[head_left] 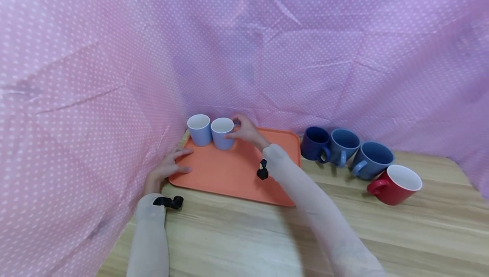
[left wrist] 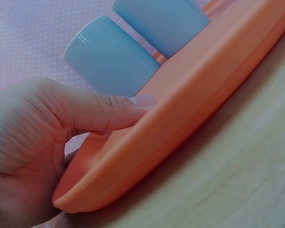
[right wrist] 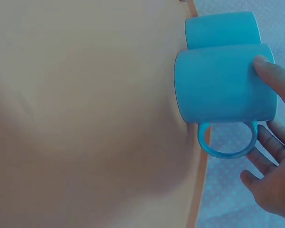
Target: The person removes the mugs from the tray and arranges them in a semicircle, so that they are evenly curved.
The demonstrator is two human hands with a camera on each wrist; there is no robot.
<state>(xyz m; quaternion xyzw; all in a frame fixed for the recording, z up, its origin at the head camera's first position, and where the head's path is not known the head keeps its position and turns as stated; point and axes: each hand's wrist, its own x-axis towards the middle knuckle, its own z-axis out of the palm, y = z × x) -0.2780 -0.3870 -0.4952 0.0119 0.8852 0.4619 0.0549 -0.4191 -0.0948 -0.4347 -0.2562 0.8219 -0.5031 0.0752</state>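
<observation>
Two light blue mugs with white insides stand side by side at the far left of an orange tray (head_left: 229,175). My right hand (head_left: 246,130) holds the right-hand mug (head_left: 222,135): the thumb lies on its side near the rim, and the fingers are behind it by the handle (right wrist: 228,154). The other light blue mug (head_left: 199,130) stands to its left, untouched. My left hand (head_left: 170,166) rests on the tray's left end with fingers spread and the thumb (left wrist: 109,111) over the rim.
Right of the tray stand a dark navy mug (head_left: 314,143), two grey-blue mugs (head_left: 344,143) and a red mug (head_left: 397,188) with a white inside, in a slanting row. A pink dotted cloth (head_left: 305,56) hangs behind and left of the wooden table (head_left: 229,234).
</observation>
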